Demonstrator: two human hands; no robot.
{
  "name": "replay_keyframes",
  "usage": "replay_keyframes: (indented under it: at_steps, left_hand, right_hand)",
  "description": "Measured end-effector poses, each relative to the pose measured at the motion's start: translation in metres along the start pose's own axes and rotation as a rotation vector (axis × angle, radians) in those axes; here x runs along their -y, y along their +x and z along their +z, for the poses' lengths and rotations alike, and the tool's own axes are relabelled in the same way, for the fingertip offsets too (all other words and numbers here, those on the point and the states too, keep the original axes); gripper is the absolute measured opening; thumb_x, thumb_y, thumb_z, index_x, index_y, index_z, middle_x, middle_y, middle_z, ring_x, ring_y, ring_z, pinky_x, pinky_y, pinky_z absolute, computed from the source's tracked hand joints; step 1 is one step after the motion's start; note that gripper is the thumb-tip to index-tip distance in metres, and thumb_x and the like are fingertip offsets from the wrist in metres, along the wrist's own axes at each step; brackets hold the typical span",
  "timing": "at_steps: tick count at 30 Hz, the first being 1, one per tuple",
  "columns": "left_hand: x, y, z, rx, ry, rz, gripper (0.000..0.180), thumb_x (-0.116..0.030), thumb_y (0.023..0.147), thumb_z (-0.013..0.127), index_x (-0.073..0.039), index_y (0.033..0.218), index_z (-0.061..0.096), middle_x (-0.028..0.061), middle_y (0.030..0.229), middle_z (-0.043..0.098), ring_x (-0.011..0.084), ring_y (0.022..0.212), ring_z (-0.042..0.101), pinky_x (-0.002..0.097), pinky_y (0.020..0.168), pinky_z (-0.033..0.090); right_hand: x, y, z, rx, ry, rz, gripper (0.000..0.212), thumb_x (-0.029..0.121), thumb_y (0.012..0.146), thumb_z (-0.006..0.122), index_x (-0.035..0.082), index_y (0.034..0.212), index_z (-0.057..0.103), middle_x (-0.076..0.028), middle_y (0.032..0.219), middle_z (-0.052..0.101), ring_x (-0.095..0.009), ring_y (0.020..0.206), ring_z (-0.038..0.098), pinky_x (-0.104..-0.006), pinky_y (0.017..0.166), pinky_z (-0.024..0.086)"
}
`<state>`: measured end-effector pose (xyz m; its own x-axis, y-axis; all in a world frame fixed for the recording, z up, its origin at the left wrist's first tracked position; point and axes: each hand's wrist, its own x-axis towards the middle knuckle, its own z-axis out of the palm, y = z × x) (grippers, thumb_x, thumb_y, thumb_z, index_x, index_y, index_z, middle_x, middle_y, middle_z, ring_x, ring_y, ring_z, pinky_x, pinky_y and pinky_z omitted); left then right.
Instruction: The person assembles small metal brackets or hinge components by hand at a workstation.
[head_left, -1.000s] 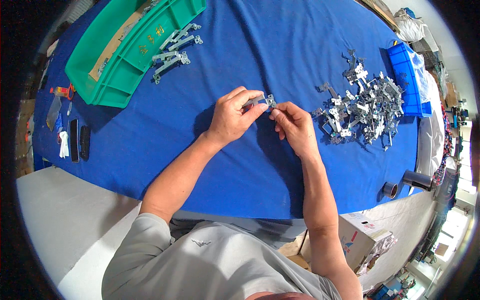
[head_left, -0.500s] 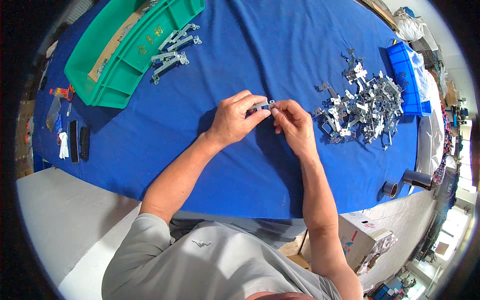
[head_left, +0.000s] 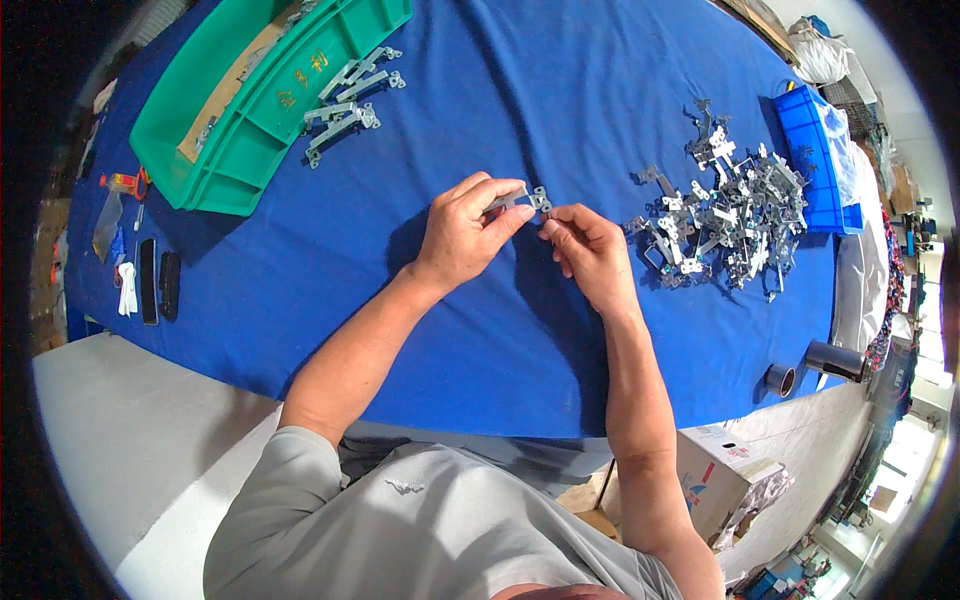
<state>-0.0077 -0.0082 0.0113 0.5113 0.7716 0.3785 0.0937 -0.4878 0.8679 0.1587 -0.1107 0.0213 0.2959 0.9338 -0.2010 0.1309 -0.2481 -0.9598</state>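
My left hand [head_left: 462, 235] pinches a small silvery metal bracket [head_left: 538, 199] between thumb and fingers, above the middle of the blue cloth. The bracket's lobed end sticks out to the right, and my fingers cover part of its body. Just below that end, my right hand [head_left: 595, 258] is closed with thumb and forefinger together. What the right fingertips hold, if anything, is too small to make out. A heap of similar metal brackets [head_left: 735, 215] lies to the right. Several longer, lighter brackets [head_left: 345, 120] lie in a loose group at the upper left.
A green divided bin [head_left: 235, 160] holding metal parts stands at the upper left. Tools, including orange-handled scissors [head_left: 141, 184] and a black case [head_left: 149, 282], lie at the left. A blue crate [head_left: 815, 165] borders the heap; a dark cylinder [head_left: 836, 360] is near the right edge.
The bracket has turned in my left hand, so its lobed end now shows more. My right fingertips have drawn slightly down from that end.
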Motion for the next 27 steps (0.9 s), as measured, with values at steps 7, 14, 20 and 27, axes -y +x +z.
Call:
replay_keyframes:
  at_steps: [7,14,20,27]
  left_hand:
    - [0.001,-0.001,0.002,0.052,-0.001,-0.006,0.025,-0.011,0.084,0.078,0.001,0.106,0.071,0.0041,0.077,0.060,0.0090,0.060,0.051,0.0262,0.052,0.041]
    - [0.007,-0.003,0.004,0.111,0.034,0.108,0.025,-0.010,0.084,0.078,0.001,0.104,0.071,0.0050,0.079,0.062,0.0088,0.060,0.053,0.0261,0.052,0.042]
    - [0.001,-0.002,0.002,0.082,-0.008,0.008,0.025,-0.012,0.085,0.078,0.001,0.104,0.071,0.0047,0.079,0.061,0.0094,0.062,0.053,0.0263,0.054,0.043]
    - [-0.001,0.000,0.000,0.004,-0.018,-0.041,0.026,-0.014,0.085,0.077,0.000,0.106,0.072,0.0039,0.076,0.059,0.0097,0.062,0.052,0.0270,0.055,0.042]
  right_hand:
    - [-0.006,0.001,0.003,-0.032,0.058,-0.072,0.015,0.013,0.097,0.065,-0.001,0.099,0.067,-0.001,0.078,0.063,-0.008,0.064,0.057,-0.0245,0.056,0.049]
    - [-0.009,0.003,0.004,-0.007,0.081,-0.117,0.013,0.011,0.097,0.064,-0.001,0.103,0.063,-0.003,0.083,0.062,-0.008,0.068,0.058,-0.0239,0.058,0.050]
    - [0.000,0.001,-0.001,-0.201,0.127,-0.224,0.011,0.012,0.099,0.062,0.002,0.100,0.064,-0.002,0.091,0.063,-0.006,0.067,0.054,-0.0205,0.055,0.045]
    - [0.002,0.000,-0.001,0.008,0.050,0.038,0.019,0.017,0.099,0.061,0.000,0.107,0.068,-0.002,0.085,0.069,-0.006,0.065,0.058,-0.0217,0.051,0.045]
